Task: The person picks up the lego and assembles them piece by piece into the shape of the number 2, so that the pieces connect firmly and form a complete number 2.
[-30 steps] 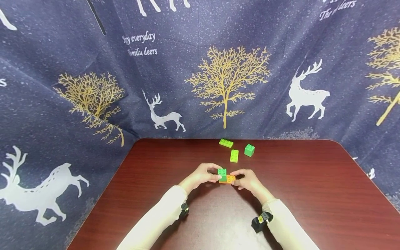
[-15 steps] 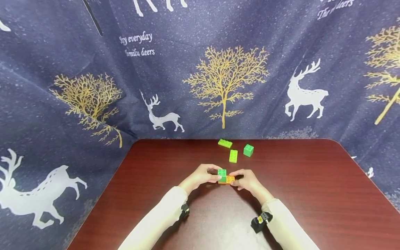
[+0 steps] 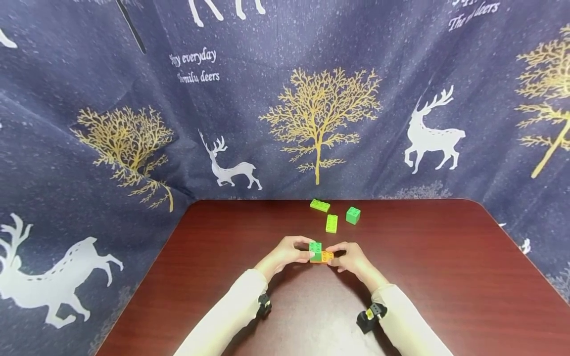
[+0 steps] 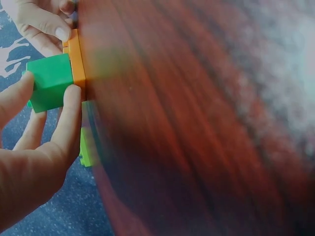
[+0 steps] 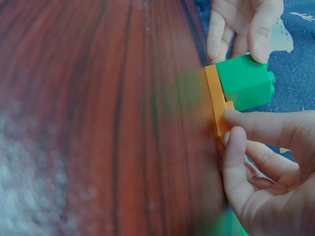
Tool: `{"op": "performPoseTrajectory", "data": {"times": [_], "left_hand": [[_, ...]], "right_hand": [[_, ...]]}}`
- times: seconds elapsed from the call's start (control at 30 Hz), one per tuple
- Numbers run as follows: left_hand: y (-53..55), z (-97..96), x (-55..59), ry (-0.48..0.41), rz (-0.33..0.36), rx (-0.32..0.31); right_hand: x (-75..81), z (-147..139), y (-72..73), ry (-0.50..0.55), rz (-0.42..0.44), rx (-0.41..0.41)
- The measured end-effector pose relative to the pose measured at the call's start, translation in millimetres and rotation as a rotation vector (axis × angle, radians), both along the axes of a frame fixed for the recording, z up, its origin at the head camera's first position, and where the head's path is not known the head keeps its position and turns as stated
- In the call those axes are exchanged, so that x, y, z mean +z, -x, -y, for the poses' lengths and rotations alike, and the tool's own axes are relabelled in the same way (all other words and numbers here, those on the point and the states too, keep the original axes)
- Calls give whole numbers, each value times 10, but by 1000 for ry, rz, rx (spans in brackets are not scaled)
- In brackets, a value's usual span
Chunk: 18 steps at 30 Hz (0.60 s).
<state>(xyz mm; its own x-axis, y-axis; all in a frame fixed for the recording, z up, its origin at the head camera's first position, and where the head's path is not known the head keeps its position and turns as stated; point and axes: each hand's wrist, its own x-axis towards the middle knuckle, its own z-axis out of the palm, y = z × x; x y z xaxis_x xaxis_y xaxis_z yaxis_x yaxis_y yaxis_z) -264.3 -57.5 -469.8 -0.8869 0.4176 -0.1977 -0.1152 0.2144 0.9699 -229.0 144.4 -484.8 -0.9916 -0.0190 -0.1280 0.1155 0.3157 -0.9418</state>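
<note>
A green toy building brick (image 3: 315,250) stands on the left end of a flat orange toy building brick (image 3: 327,256), which lies on the table. My left hand (image 3: 288,250) grips the green brick between thumb and fingers; the left wrist view shows the thumb on its studded top. At the orange brick's right end, my right hand (image 3: 352,258) pinches with thumb and forefinger. In the right wrist view, a thin dark line shows between the green block (image 5: 246,81) and the orange base (image 5: 215,91); whether they are fully pressed together I cannot tell.
Beyond the hands lie two flat lime bricks, one (image 3: 331,223) lengthwise and one (image 3: 320,205) near the back edge. Right of them sits another green brick (image 3: 353,215). A blue curtain (image 3: 285,123) hangs behind the dark red wooden table (image 3: 423,257).
Both hands keep their hold on the bricks, which stay where they were on the table. Only the head view has shifted slightly.
</note>
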Motion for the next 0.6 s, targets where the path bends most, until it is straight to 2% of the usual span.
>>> {"op": "performPoseTrajectory", "data": {"times": [0.27, 0.6], "left_hand": [[-32, -17, -29, 27, -28, 25], [-41, -8, -31, -10, -2, 43]], "right_hand": [[-8, 21, -28, 0, -6, -13], [7, 7, -17, -3, -13, -9]]}}
